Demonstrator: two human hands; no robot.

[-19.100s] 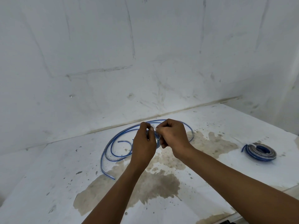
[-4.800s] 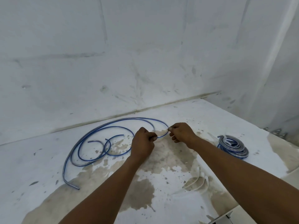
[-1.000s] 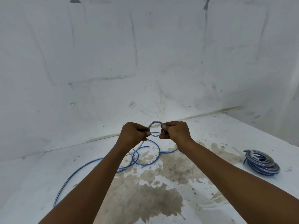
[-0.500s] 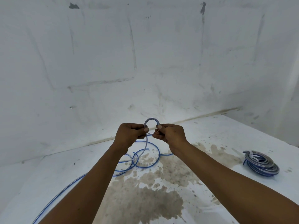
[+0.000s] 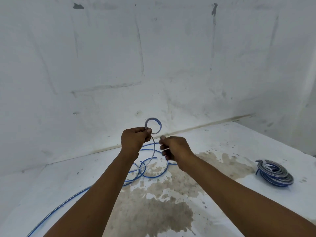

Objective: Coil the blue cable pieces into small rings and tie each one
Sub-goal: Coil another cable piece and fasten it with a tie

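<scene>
My left hand [image 5: 135,139] pinches the blue cable and holds up a small ring [image 5: 152,119] curled at its end, above my fingers. From that hand the cable drops to loose loops [image 5: 153,175] on the white table and trails off to the lower left [image 5: 56,209]. My right hand [image 5: 176,149] is just right of the ring and apart from it. Its fingers are curled, with a thin white strand [image 5: 165,148] showing between them. A finished blue coil [image 5: 275,173], bound with a white tie, lies at the right.
The white table [image 5: 222,142] carries a large brown stain [image 5: 162,202] in front of me. White walls close it off at the back [image 5: 153,65] and on the right, meeting in a corner at the far right.
My right hand has let go of the small ring and dropped slightly to the right. The ring has sprung partly open and is held by my left hand alone.
</scene>
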